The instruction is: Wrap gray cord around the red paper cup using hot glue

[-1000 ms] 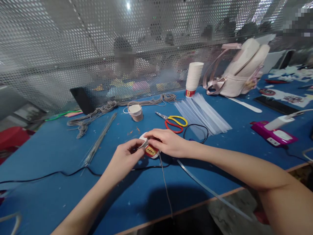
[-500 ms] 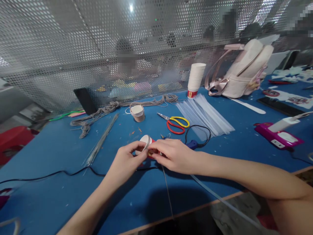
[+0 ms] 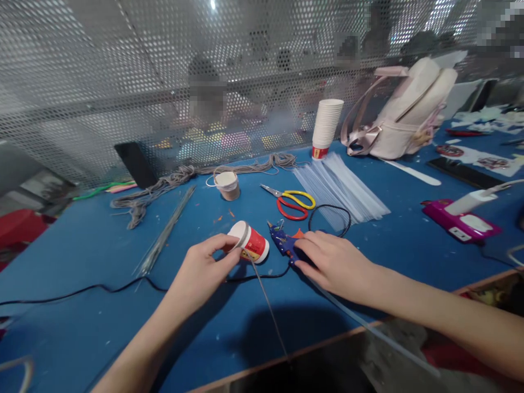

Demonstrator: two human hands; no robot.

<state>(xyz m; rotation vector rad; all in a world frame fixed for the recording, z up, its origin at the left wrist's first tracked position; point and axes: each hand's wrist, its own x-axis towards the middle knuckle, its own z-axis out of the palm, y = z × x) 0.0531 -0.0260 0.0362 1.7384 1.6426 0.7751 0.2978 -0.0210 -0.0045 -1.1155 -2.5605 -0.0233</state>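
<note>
My left hand (image 3: 202,267) pinches a red and white paper cup (image 3: 256,243) that lies tipped on its side. Grey cord (image 3: 268,300) circles the cup near its white end, and its loose length runs down past the table's front edge. My right hand (image 3: 338,265) has its fingers closed around the blue hot glue gun (image 3: 281,240), whose nozzle points up and left; the palm hides part of the handle. A long clear glue stick (image 3: 368,326) trails from under that hand toward the lower right. Just beyond the glue gun lie scissors (image 3: 292,203) with red and yellow handles.
A small cord-wrapped cup (image 3: 227,186), grey cord bundles (image 3: 245,169) and a paper cup stack (image 3: 327,128) stand toward the perforated screen. Clear glue sticks (image 3: 344,191) lie right, thin wires (image 3: 167,234) left. A black cable (image 3: 98,287) crosses the table. A pale backpack (image 3: 403,117) and purple power strip (image 3: 460,221) are further right.
My right hand has left the cup and moved right onto the glue gun. The cup's red side now shows, and my left hand still holds it.
</note>
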